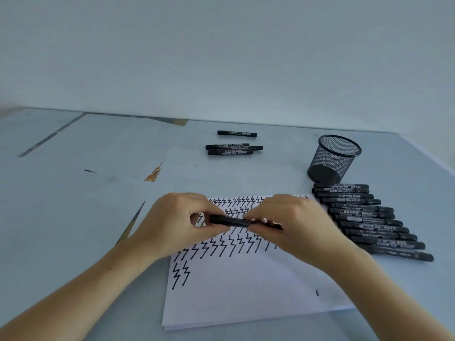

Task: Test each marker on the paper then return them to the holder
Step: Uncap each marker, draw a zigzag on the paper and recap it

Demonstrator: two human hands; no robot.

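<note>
Light is even, soft and cool, giving the whole view a pale blue-grey cast. Shadows are faint: only a weak, diffuse darkening lies under the two forearms on the paper (246, 291), so no single light source can be placed. No hard glare shows; the paper is the brightest area yet keeps its marks readable. Wide-angle distortion bows the table's far edge beyond the paper. Fine detail is smeared throughout, with print on the markers right of the paper illegible and the far left corner blurred.
</note>
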